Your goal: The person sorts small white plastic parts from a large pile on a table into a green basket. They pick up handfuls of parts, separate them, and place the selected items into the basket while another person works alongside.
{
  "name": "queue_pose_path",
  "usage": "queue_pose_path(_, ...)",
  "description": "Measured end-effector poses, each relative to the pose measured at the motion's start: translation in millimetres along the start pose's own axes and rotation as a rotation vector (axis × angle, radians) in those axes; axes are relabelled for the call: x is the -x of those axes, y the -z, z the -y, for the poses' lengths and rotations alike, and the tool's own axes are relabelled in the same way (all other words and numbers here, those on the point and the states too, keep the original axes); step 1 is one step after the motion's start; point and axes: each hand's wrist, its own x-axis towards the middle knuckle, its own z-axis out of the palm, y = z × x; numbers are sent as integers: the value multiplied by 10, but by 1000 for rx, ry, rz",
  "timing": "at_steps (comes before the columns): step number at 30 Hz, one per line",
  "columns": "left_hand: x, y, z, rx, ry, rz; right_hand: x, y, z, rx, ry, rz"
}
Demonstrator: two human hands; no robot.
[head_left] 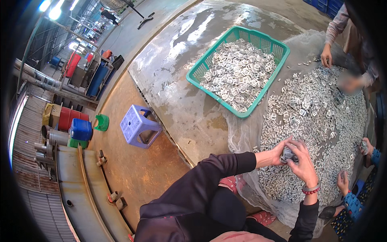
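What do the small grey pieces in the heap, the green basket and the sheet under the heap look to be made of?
Small pieces: likely bare metal, silvery-grey with dull glints. Green basket: apparently moulded plastic, uniform teal, slotted lattice walls. Sheet: seemingly thin clear plastic film, translucent and crinkled at the edge.

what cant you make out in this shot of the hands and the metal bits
- Head view: what the left hand and right hand grip together; fingers cover most of the grey bundle.
- Single metal pieces in the pile: too small to tell their exact form.
- Co-worker's hand: the arm runs off the top edge.
- Bottom of the green basket: covered by pieces.
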Motion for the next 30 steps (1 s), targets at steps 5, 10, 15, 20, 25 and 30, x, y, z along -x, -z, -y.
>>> queue_pose_path(5,6,-58,-441,254,-168,71,-7,84,124,-78,69,-216)
queue_pose_path(10,444,-58,-1812,424,-476,444,119,359,-314,-260,-86,-379)
queue_pose_path(15,998,59,-3029,-243,-983,126,178,329,-695,-267,-139,-432)
queue_pose_path(20,1023,174,-2984,-1772,-1405,-1502,40,42,-723,-28,-96,-319)
queue_pose_path(25,463,218,-1871,-1926,-1042,-314,-214,-87,-905,161,-51,-243)
queue_pose_path(30,308,595,-1161,-2490,-703,-561,-563,-218,-1135,618,-130,-151)
